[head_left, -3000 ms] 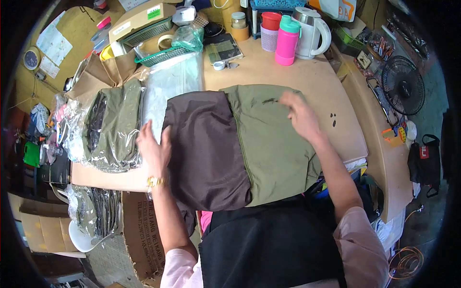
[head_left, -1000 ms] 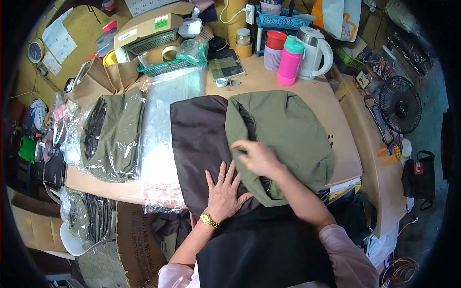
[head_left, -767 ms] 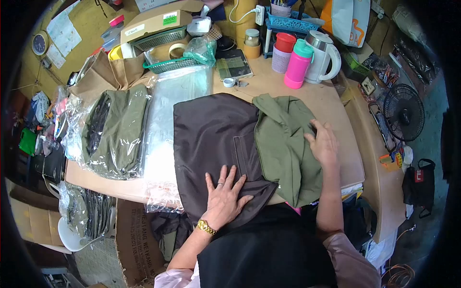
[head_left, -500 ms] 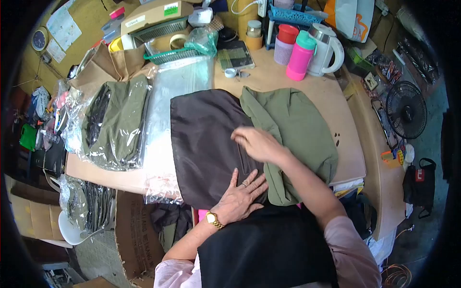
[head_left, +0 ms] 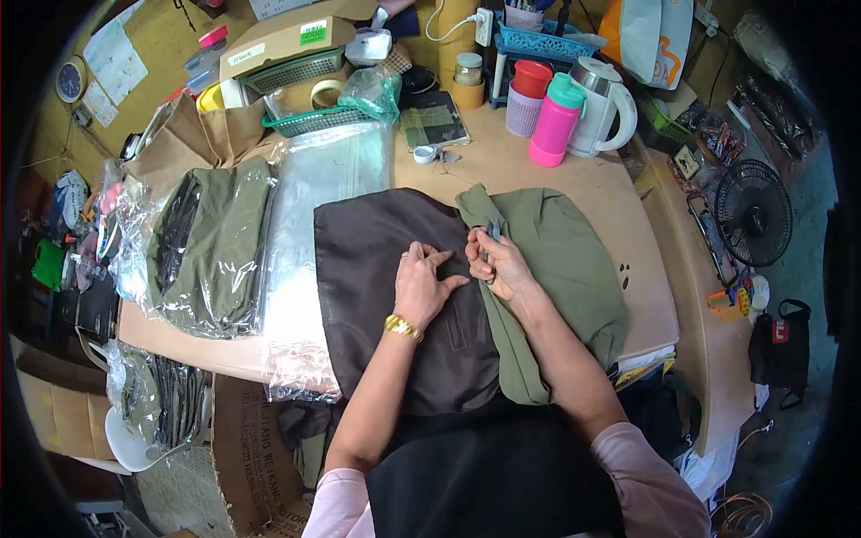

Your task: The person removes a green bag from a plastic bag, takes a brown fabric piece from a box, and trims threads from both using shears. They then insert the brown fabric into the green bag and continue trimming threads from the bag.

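The brown carton (head_left: pixel 240 457) reads "WEIKANG MOTOR", while print on the green label (head_left: pixel 313 34) stays unclear.

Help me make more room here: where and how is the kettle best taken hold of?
The kettle is likely best gripped by the middle of its handle, from the person's right: the handle loops out on that side, while the pink bottle stands close on the left. The right hand should probably put down its small tool first.
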The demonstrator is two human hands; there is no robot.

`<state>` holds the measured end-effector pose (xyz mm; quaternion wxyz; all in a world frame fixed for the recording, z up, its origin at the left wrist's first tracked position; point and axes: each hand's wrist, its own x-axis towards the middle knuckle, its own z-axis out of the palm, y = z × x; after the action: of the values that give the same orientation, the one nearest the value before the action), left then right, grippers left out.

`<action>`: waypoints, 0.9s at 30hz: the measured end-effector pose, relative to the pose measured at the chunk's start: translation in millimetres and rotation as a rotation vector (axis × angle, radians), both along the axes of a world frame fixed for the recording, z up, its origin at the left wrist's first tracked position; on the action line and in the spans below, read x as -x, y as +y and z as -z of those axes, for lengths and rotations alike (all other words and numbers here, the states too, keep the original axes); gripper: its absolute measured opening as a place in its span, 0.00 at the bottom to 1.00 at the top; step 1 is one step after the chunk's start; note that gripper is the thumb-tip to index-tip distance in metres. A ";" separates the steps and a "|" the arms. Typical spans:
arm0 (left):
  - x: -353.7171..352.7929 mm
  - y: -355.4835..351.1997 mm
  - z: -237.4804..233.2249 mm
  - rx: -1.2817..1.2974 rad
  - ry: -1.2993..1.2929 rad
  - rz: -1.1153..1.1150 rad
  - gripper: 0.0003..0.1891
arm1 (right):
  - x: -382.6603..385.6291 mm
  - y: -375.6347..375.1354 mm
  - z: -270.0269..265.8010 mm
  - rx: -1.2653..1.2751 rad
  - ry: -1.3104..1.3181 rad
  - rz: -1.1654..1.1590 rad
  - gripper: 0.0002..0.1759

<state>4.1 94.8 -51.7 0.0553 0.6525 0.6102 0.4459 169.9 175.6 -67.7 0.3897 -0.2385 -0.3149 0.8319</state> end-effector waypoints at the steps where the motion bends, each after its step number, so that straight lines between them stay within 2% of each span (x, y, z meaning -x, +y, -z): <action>1: 0.5 9.2 13.2 -0.060 0.142 -0.043 0.12 | -3.4 3.0 5.9 -0.011 0.033 -0.034 0.11; 2: 4.5 12.0 16.7 -0.059 0.143 -0.040 0.12 | -4.3 3.6 7.0 -0.010 0.034 -0.031 0.11; 4: 19.3 15.1 24.0 -0.071 -0.032 -0.135 0.10 | -7.6 4.8 9.6 0.001 0.065 -0.061 0.12; 5: 22.8 16.4 23.8 0.021 -0.364 -0.160 0.11 | -8.3 4.3 8.7 0.002 0.064 -0.064 0.12; 6: 27.9 17.9 23.0 0.112 -0.694 -0.181 0.17 | -8.1 4.0 7.5 0.001 0.069 -0.075 0.13; 8: 44.8 11.5 15.9 0.145 -1.141 -0.124 0.20 | -8.1 4.7 6.0 -0.002 0.076 -0.091 0.15; 9: 53.7 8.7 18.0 0.093 -1.310 0.010 0.17 | -8.6 3.9 6.6 0.006 0.085 -0.103 0.16; 10: 51.2 7.0 18.1 0.085 -1.305 0.012 0.17 | -8.0 6.9 5.3 0.008 0.096 -0.115 0.18; 12: 34.5 -6.2 6.2 0.050 -0.494 0.054 0.20 | -7.7 6.8 4.6 -0.003 0.096 -0.125 0.19; 13: 28.8 -10.5 -1.7 0.167 -0.287 0.052 0.27 | -7.4 6.6 4.2 -0.011 0.094 -0.134 0.20; 14: 23.3 -10.9 3.4 0.105 -0.038 0.032 0.24 | -7.1 6.3 3.7 -0.011 0.094 -0.136 0.20; 16: 13.0 -4.8 14.3 0.065 0.026 -0.008 0.21 | -5.9 6.0 1.8 -0.085 0.012 -0.163 0.22; 17: 10.8 -2.1 15.4 0.031 -0.002 -0.033 0.13 | -3.7 4.4 -0.6 -0.085 0.012 -0.166 0.22; 20: 12.6 0.0 17.2 0.019 -0.007 -0.088 0.07 | 3.3 -2.5 -8.3 -0.162 -0.073 -0.129 0.24; 22: 13.9 -1.5 17.0 0.017 -0.030 -0.110 0.06 | 7.1 -7.4 -11.9 -0.513 -0.441 0.020 0.22; 23: 14.8 -2.2 16.6 0.016 -0.052 -0.128 0.05 | 8.4 -7.9 -11.5 -0.581 -0.604 0.002 0.18; 24: 17.6 -3.7 16.4 0.016 -0.053 -0.133 0.05 | 7.3 -11.3 -11.3 -0.583 -0.604 -0.002 0.18; 26: 24.4 -5.2 15.6 0.096 -0.144 -0.105 0.04 | 4.1 -21.3 -20.4 -1.264 -1.149 0.165 0.16; 27: 25.8 -5.2 15.4 0.093 -0.144 -0.107 0.04 | 5.2 -28.6 -34.5 -1.076 -1.151 0.088 0.15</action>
<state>-21.7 89.6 -67.1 0.1053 0.5819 0.6587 0.4652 164.7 147.0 -33.2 0.2599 -0.4228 -0.8166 0.2948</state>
